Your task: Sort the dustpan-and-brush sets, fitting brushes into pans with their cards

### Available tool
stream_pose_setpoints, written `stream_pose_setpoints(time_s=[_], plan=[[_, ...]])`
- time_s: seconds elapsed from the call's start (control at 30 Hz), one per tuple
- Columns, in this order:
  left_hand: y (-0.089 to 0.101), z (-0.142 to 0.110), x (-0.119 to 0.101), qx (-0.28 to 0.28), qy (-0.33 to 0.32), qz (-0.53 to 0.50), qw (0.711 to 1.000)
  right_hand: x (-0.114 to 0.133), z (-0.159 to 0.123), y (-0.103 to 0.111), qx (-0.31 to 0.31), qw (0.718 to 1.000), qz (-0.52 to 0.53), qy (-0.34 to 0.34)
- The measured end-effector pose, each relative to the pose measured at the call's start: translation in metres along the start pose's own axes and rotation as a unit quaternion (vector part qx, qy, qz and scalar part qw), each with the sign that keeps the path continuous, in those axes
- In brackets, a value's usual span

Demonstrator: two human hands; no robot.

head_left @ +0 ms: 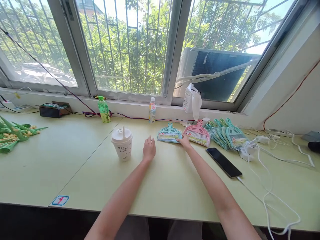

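My right hand (184,141) reaches forward and pinches the right lower corner of a blue mini dustpan and brush set (169,134) in clear packaging, which lies on the table. Just right of that hand lies a pink dustpan and brush set (198,134), also wrapped. My left hand (149,148) rests on the tabletop with loosely bent fingers and nothing visible in it. It is between a white lidded cup with a straw (122,145) and the blue set, apart from both. Farther right, several green and blue dustpan sets (228,133) lie overlapping in a pile.
A black phone (224,162) on a white cable (268,186) lies right of my arm. Along the wall stand a green bottle (104,110), a clear bottle (152,110) and a tissue pack (192,100). Green leaf-like pieces (16,135) lie at the far left of the table (82,186).
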State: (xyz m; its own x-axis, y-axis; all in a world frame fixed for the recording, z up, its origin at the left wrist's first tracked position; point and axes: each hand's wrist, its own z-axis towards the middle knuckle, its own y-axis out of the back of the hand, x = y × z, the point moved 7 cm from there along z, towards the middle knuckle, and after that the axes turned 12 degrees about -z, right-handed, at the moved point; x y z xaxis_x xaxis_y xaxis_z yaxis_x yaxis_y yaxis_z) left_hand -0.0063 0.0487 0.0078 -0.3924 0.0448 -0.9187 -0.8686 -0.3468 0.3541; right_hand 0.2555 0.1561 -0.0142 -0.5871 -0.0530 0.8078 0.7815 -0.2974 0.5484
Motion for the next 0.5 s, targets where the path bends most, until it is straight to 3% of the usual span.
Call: stream_pose_setpoints(time_s=[0.2,0.37,0.43,0.5], plan=[[-0.003,0.009,0.002,0.016,-0.032,0.054,0.998,0.021,0.048,-0.020,-0.024,0.995,-0.089,-0.023],[-0.012,0.013,0.004,0.041,-0.046,0.100,0.993,0.036,0.056,-0.041,-0.026,0.988,-0.151,-0.014],[-0.013,0.014,0.004,0.047,-0.047,0.103,0.992,0.041,0.052,-0.038,-0.042,0.983,-0.177,0.012],[-0.015,0.014,0.004,0.057,-0.046,0.103,0.992,0.048,0.045,-0.023,-0.093,0.972,-0.204,0.066]])
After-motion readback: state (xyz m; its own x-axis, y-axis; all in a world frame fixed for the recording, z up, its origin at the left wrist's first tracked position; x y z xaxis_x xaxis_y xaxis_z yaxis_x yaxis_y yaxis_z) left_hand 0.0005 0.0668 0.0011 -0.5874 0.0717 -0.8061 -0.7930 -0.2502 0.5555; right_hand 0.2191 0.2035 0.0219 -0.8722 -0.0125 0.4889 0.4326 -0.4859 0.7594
